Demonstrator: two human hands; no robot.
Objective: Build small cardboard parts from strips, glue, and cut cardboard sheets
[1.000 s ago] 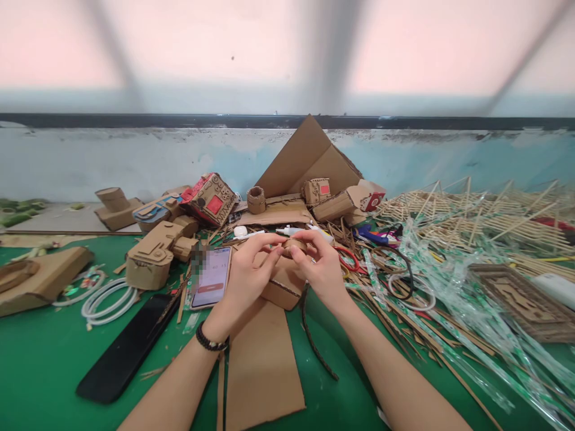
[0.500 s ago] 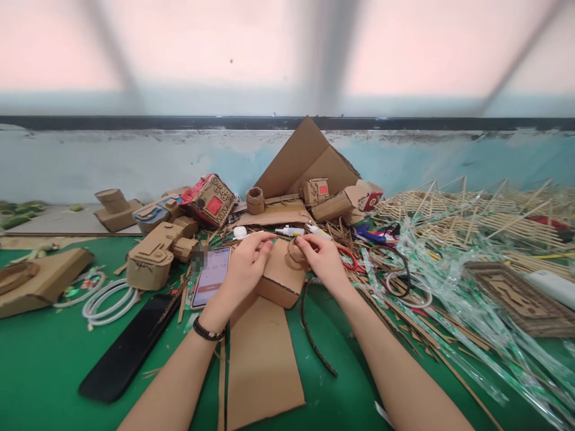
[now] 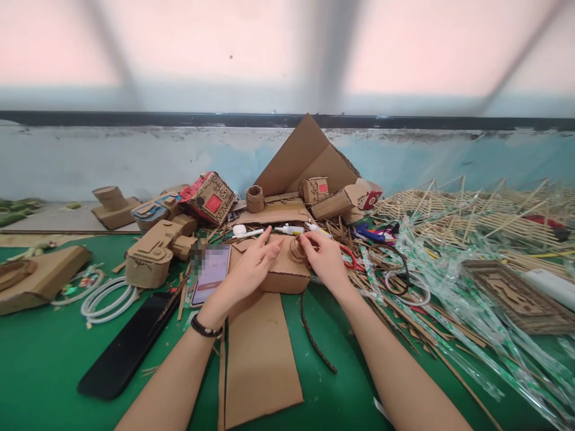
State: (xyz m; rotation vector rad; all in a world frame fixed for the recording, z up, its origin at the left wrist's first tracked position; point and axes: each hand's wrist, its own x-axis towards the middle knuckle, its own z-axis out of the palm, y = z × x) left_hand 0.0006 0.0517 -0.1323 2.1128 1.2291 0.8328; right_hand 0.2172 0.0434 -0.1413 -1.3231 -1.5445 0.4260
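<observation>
On the cardboard box (image 3: pixel 283 272), ring (image 3: pixel 296 248) stands upright.

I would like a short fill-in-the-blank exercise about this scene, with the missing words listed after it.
1. The left hand rests on a small cardboard ____.
2. The right hand presses a cardboard ring onto the box's ____ face.
3. The phone with a lit screen lies to the ____ of the cardboard box.
4. The table surface is ____ in colour.

Missing words: box; top; left; green

No legible text; digits on the phone screen (image 3: pixel 211 272) too blurred.
</observation>
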